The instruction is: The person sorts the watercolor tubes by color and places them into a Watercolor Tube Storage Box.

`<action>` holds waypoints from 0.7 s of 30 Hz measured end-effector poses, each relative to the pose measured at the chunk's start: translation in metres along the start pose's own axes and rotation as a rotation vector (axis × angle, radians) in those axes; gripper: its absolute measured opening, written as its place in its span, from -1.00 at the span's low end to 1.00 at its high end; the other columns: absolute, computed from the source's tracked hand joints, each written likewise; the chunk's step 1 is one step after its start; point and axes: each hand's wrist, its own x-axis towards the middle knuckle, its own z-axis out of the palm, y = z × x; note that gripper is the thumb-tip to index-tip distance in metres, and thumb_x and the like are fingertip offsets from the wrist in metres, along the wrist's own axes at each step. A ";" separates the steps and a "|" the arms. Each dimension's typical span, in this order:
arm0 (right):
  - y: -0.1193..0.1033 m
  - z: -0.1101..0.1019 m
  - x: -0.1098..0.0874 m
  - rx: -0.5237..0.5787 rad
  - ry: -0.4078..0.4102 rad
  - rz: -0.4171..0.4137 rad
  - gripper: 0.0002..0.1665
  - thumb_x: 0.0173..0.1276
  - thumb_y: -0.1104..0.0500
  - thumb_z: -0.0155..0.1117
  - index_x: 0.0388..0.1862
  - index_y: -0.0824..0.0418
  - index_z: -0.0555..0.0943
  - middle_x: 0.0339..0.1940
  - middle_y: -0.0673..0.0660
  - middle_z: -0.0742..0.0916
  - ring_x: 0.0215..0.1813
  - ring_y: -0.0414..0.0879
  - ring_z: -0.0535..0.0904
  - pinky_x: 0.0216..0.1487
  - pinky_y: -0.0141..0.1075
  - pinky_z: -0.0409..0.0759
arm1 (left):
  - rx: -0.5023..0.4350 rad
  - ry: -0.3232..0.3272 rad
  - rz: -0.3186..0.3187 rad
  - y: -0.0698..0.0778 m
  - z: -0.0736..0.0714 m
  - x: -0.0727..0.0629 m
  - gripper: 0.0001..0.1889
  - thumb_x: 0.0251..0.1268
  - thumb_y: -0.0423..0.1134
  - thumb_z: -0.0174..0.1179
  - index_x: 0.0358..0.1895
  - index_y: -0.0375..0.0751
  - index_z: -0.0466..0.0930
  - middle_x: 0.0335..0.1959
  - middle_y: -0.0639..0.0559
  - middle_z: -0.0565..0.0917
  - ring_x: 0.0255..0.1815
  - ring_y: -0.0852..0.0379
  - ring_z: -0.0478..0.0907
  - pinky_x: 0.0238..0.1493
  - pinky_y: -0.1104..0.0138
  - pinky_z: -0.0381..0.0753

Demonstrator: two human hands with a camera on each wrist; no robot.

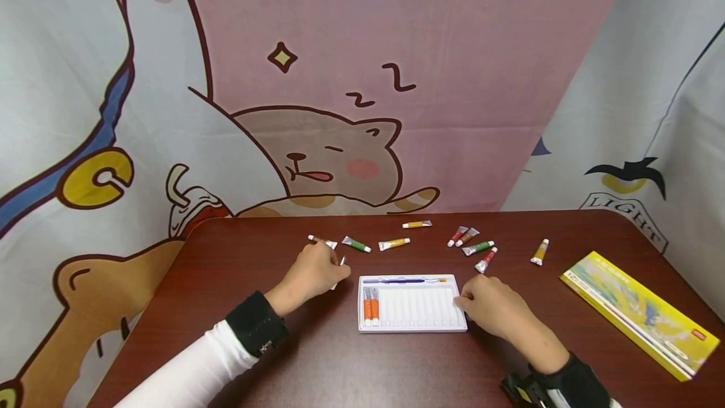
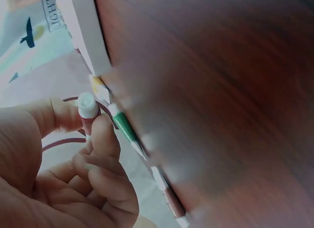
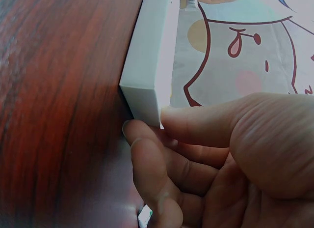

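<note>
My left hand (image 1: 313, 267) pinches a small paint tube (image 2: 89, 112) with a white cap and a reddish body, left of the white plastic tray (image 1: 413, 328). Thumb and fingertips grip the tube near its cap, which faces the left wrist camera. At the tray's right side, my right hand (image 1: 495, 307) holds the edge between thumb and fingers. Two orange paint tubes (image 1: 370, 307) lie side by side in the tray's leftmost slots. A blue-handled paintbrush (image 1: 404, 281) rests in the long groove along its far side.
Several loose paint tubes lie behind the tray, among them a green tube (image 1: 357, 244), a yellow tube (image 1: 394, 243) and a red tube (image 1: 486, 260). Another yellow tube (image 1: 540, 252) lies farther right. A yellow box (image 1: 640, 313) sits on the table's right side.
</note>
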 end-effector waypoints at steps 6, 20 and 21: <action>0.001 0.001 0.000 -0.010 0.006 -0.002 -0.62 0.43 0.14 0.43 -0.62 0.10 0.59 -0.69 -0.01 0.51 -0.60 -0.13 0.38 -0.52 -0.25 0.31 | -0.116 -0.018 0.021 0.010 0.004 -0.006 -0.60 0.20 -0.28 0.30 -0.78 -0.09 0.44 -0.86 0.23 0.37 -0.74 0.28 0.22 -0.63 0.38 0.13; 0.000 0.000 0.000 -0.012 0.003 0.002 -0.60 0.44 0.14 0.42 -0.63 0.09 0.57 -0.69 -0.01 0.51 -0.60 -0.13 0.37 -0.52 -0.25 0.30 | -0.331 -0.123 0.052 0.027 0.024 -0.017 -0.70 0.17 -0.37 0.30 -0.73 -0.28 0.68 -0.79 0.02 0.59 -0.72 0.26 0.16 -0.62 0.36 0.02; 0.000 0.000 0.000 -0.011 0.003 0.002 -0.60 0.44 0.14 0.42 -0.63 0.09 0.57 -0.69 -0.01 0.51 -0.60 -0.13 0.38 -0.52 -0.25 0.31 | -0.340 -0.129 0.047 0.029 0.026 -0.018 -0.70 0.16 -0.38 0.30 -0.74 -0.28 0.68 -0.80 0.02 0.58 -0.72 0.27 0.15 -0.62 0.36 0.01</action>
